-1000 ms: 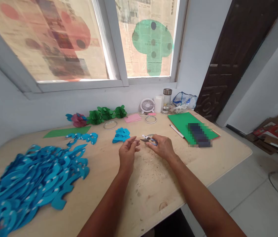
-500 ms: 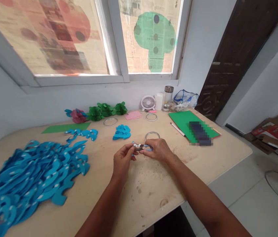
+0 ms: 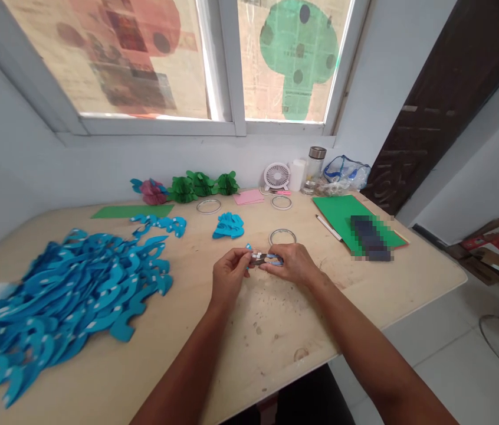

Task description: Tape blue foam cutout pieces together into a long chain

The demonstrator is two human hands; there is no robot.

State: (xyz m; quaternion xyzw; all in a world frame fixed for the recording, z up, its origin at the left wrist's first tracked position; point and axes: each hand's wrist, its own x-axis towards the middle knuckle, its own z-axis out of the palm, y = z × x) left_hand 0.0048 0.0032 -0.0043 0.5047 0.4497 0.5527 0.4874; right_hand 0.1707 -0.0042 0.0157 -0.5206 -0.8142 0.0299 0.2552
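My right hand (image 3: 294,264) is closed around the blue handles of a pair of scissors (image 3: 273,260) with dark blades, pointing left. Small white squares (image 3: 257,255) sit along the blades. My left hand (image 3: 230,268) pinches a small blue paper piece (image 3: 248,248) beside the blade tips; the fingers hide most of it. A roll of tape (image 3: 282,230) lies just behind my right hand. A small bunch of blue paper cutouts (image 3: 228,226) lies further back. To the left spreads a big heap of blue cutouts (image 3: 85,289) with white squares on them.
Along the wall stand green paper balls (image 3: 200,184), a small fan (image 3: 276,176) and a glass bottle (image 3: 314,171). Two more tape rolls (image 3: 209,206) lie in front. At right are a white pen (image 3: 328,228) and green sheets (image 3: 333,206) under a blurred dark object (image 3: 370,238).
The whole view has shifted, so things on the table appear further right and slightly higher. Both hands keep their hold, with the scissors still beside the blue paper piece.
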